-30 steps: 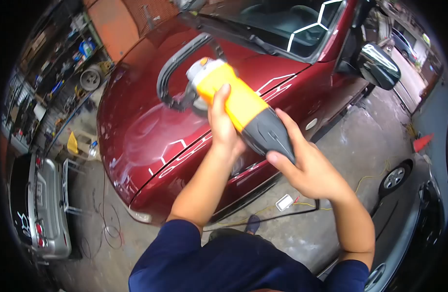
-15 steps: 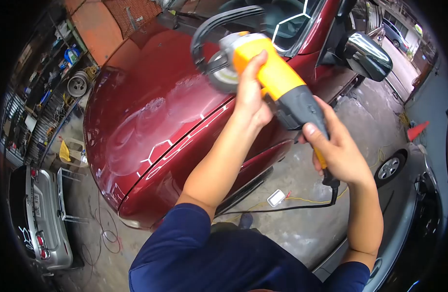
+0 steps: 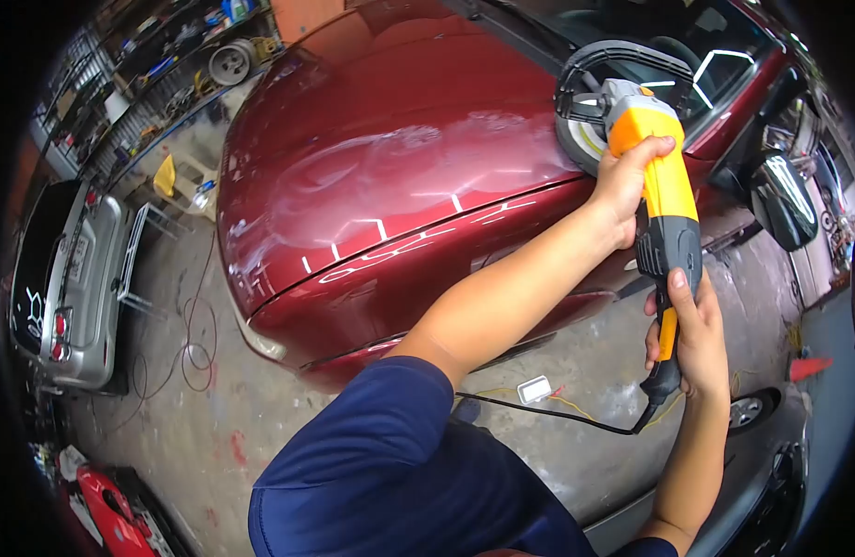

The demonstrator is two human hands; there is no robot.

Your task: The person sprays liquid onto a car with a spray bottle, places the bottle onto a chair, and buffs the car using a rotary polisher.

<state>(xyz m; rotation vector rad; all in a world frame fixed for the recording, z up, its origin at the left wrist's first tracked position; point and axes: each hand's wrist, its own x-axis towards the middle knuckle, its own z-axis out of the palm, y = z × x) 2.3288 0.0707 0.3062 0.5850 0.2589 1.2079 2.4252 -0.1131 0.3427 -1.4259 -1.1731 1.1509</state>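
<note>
Head view | left hand (image 3: 624, 184): grip wrapped around yellow front body of the polisher (image 3: 664, 158) | right hand (image 3: 700, 336): grip clamped on its rear handle (image 3: 668, 332) | polisher: at the edge of red hood (image 3: 381, 121), near windshield (image 3: 673, 23); pad (image 3: 581, 141) contact I cannot tell

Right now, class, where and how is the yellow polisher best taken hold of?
Probably two-handed. Wrap the right hand around the slim rear handle, from the right, and the left hand around the yellow body from the left, clear of the pad. The polisher is long, narrows toward its cord and points forward, so each end invites one hand.
</note>
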